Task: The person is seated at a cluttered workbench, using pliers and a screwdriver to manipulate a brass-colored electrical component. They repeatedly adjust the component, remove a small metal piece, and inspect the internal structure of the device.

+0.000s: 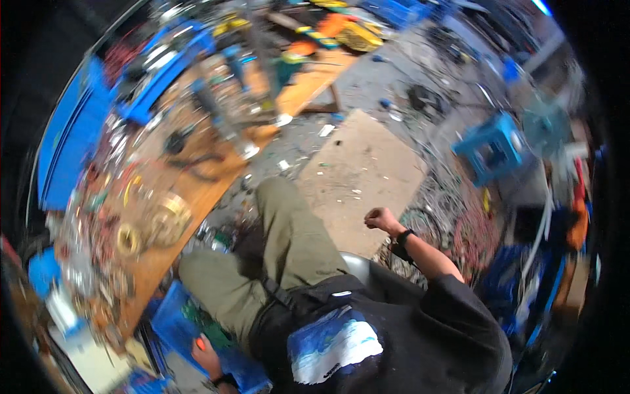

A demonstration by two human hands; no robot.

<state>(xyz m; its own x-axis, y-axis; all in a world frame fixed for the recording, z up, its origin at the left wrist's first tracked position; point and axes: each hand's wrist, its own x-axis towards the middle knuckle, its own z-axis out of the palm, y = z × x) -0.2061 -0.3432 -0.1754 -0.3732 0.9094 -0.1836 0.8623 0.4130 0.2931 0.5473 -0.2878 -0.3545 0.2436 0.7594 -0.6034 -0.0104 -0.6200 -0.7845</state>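
At lower left my left hand [205,354] has its fingers closed round a small orange object [199,343], beside a blue plastic bin [167,312] with green items inside. My right hand [382,218] is raised on the right, its fingers curled; whatever they might hold is too small to make out. Below it, as seen from above, lies a tan board [348,171] on the littered floor. A wooden workbench [210,200] runs along my left, with spools [129,238], wires and small parts on it.
Blue trays [72,131] and tools crowd the bench's far part, with metal posts near its edge. On the right stand a light-blue cube-shaped device [487,148] and a pale fan-like disc [545,128], among tangled cables [453,230]. My seated legs [289,236] fill the lower middle.
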